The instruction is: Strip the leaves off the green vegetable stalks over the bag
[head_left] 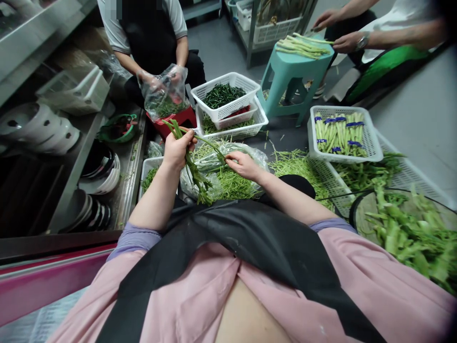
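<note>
Handling greens | left hand (176,150) fingers closed round leafy stalks (198,178) | right hand (245,166) seemingly pinching stem (210,144) | next: steady grip

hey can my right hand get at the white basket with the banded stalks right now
Likely yes, with a stretch: just the low pile of green trimmings seems to lie between the right hand and that white basket. The fingers are pinching a stem, though, so they'd probably need to let go first.

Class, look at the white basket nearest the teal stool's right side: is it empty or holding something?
Holding something: green stalks bundled with blue bands lie inside the white basket.
</note>
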`<move>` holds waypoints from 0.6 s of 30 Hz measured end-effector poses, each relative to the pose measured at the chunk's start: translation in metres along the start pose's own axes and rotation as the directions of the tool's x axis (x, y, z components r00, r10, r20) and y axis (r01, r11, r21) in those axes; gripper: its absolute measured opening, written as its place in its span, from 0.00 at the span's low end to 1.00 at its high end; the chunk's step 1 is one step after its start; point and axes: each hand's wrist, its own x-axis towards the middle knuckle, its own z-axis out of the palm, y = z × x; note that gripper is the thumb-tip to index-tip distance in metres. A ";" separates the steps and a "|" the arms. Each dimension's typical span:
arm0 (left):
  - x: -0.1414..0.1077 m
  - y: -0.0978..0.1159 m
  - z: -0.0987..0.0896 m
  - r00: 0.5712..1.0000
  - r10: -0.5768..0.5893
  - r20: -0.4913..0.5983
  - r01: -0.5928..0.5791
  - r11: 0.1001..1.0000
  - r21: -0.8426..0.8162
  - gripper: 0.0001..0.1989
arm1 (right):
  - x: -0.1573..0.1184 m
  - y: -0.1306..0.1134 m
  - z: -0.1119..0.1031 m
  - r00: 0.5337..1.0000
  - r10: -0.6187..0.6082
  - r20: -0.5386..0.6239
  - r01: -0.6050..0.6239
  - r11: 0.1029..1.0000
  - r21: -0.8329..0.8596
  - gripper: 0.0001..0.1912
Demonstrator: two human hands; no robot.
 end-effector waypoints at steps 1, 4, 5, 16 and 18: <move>0.001 -0.002 -0.001 1.000 0.003 -0.001 -0.003 1.000 0.003 0.16 | -0.002 -0.002 0.001 0.999 0.040 0.015 -0.041 0.998 0.057 0.09; 0.000 -0.006 -0.001 1.000 0.007 -0.001 -0.007 1.000 0.008 0.17 | -0.007 -0.003 0.008 0.985 0.171 -0.017 -0.164 0.962 0.220 0.07; -0.001 -0.006 0.000 1.000 0.009 0.003 -0.009 1.000 0.013 0.17 | -0.009 -0.001 0.010 0.972 0.230 -0.039 -0.209 0.931 0.298 0.07; -0.022 -0.019 0.024 0.971 -0.103 0.216 0.086 0.992 0.089 0.21 | -0.001 0.007 0.003 0.754 0.600 0.267 -0.446 0.170 0.879 0.05; -0.022 -0.026 0.029 0.958 -0.155 0.240 0.131 0.985 0.114 0.20 | 0.002 -0.006 0.002 0.813 0.438 0.383 -0.508 0.213 0.835 0.07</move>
